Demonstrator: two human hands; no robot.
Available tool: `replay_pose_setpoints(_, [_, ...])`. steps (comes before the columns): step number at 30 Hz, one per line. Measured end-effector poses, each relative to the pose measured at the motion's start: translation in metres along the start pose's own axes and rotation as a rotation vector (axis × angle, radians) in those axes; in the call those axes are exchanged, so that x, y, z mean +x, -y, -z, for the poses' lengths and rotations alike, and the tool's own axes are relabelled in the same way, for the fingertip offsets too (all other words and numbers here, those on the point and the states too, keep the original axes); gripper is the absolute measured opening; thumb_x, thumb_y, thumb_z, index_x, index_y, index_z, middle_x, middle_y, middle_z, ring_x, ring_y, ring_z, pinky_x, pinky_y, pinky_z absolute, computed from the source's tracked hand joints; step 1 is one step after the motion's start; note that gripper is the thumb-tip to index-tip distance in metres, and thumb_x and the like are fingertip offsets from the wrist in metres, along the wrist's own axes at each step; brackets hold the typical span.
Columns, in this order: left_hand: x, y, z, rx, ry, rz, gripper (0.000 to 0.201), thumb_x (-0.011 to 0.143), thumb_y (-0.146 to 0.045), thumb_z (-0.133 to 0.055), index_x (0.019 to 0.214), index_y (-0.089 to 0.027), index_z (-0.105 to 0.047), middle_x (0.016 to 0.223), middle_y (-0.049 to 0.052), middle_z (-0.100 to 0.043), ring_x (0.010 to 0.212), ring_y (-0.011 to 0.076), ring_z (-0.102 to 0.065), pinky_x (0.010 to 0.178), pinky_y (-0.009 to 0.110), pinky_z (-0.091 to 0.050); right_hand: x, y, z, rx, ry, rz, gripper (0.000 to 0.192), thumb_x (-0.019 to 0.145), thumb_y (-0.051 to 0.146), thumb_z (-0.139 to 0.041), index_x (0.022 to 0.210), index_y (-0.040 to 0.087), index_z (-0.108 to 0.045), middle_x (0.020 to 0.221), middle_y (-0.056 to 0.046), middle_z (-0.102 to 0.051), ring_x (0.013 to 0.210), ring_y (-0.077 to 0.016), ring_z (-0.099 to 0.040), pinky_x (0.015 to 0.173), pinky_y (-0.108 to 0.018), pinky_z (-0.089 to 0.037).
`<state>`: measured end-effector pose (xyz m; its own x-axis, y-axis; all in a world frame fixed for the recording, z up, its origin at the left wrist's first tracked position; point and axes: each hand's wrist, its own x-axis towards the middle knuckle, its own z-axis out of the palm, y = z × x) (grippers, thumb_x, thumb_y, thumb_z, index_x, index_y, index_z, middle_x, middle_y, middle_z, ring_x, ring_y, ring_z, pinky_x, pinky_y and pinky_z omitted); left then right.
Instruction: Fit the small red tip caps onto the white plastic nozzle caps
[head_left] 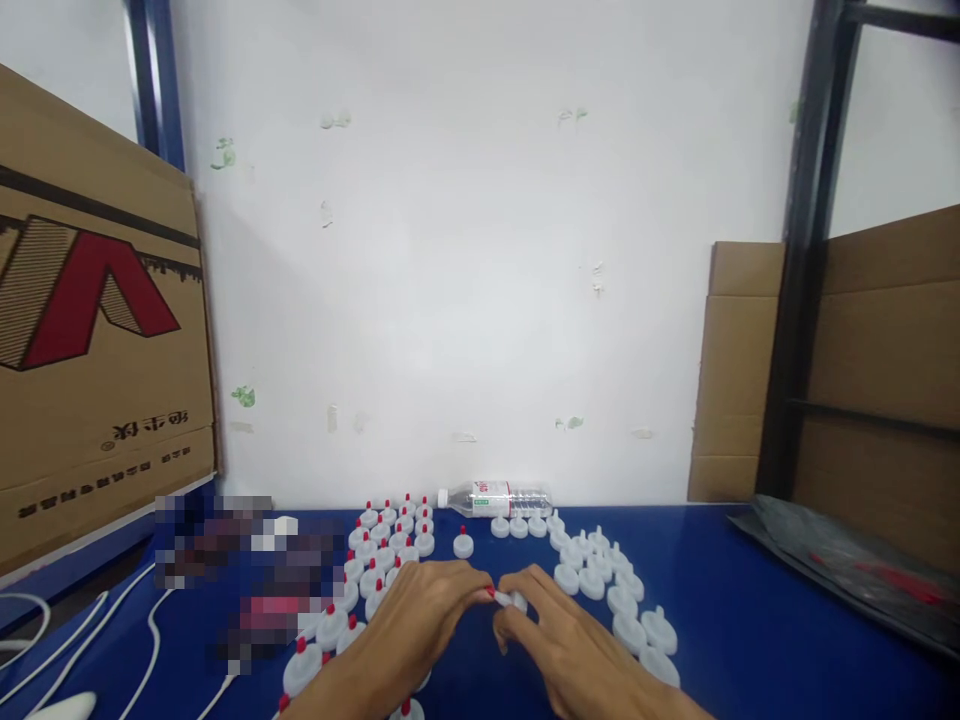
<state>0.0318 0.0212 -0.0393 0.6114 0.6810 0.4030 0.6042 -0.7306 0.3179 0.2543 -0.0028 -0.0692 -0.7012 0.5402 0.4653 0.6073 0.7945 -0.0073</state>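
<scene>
Near the counter's (750, 620) front edge, the left hand (420, 620) and right hand (555, 630) meet, fingers pinched together on one white cap (514, 600). Red-tipped caps (375, 560) crowd the left, plain white caps (600, 575) the right; bare blue lies beyond them rightward. A bottle (499, 497) lies along the back edge.

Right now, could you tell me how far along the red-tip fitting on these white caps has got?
Done, it seems: the caps with red tips grouped on the left of the blue table. In hand: one white cap with a red tip at its end, pinched between the left hand and right hand. Left: the plain white caps on the right, with no red showing.
</scene>
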Motion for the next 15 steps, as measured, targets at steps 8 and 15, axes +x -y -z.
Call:
replay_pose_setpoints(8, [-0.008,-0.011,0.002,0.174,0.055,-0.052,0.025,0.102,-0.015,-0.04,0.085,-0.022,-0.058,0.087,0.0,-0.067,0.072,0.0154,-0.062,0.063,0.027,-0.036,-0.001,0.005,-0.002,-0.028,-0.046,0.062,0.045,0.071,-0.008,-0.043,0.102,0.022,-0.054,0.109,-0.007,-0.059,0.096,-0.0206,-0.057,0.077,-0.026,-0.051])
replay_pose_setpoints(15, [0.002,-0.01,0.013,0.416,0.117,-0.056,0.02,0.107,-0.025,-0.041,0.102,-0.023,-0.06,0.092,0.002,-0.072,0.079,0.0211,-0.068,0.064,0.028,-0.04,0.008,0.009,-0.003,0.115,-0.06,-0.075,0.032,0.092,0.002,-0.05,0.115,0.023,-0.056,0.115,-0.006,-0.061,0.103,-0.0198,-0.063,0.088,-0.029,-0.053])
